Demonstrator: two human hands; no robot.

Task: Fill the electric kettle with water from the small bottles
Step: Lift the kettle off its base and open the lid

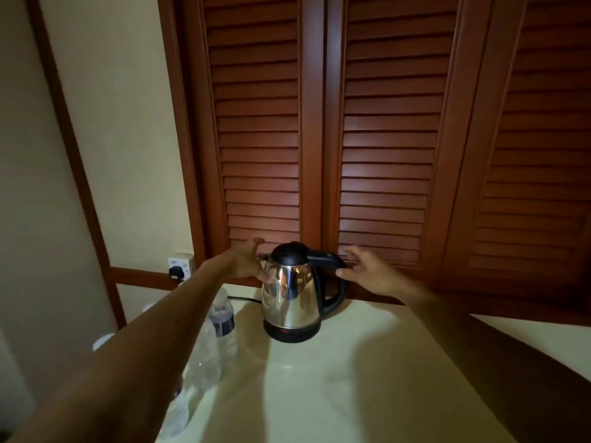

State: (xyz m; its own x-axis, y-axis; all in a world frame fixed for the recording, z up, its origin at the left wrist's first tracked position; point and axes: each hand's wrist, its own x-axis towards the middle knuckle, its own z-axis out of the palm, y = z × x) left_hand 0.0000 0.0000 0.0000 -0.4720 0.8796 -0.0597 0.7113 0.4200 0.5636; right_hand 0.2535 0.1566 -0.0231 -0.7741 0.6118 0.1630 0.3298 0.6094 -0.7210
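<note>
Kettle (289, 290) stood centre frame on its black base (291, 334), lid (290, 252) down, on the pale counter (367, 378). My left hand (244, 262) sat at the steel flank, fingers spread, thumb seemingly touching. My right hand (367, 271) was spread, thumb tip at the handle (334, 276), gripping nothing. Bottles (220, 318) stood lower left, partly hidden under the left forearm. Risks as I judged them: that forearm could sweep a bottle over; the kettle could be tugged against its cord (243, 298); water could spill near the plugged socket (180, 266) at left.
</note>
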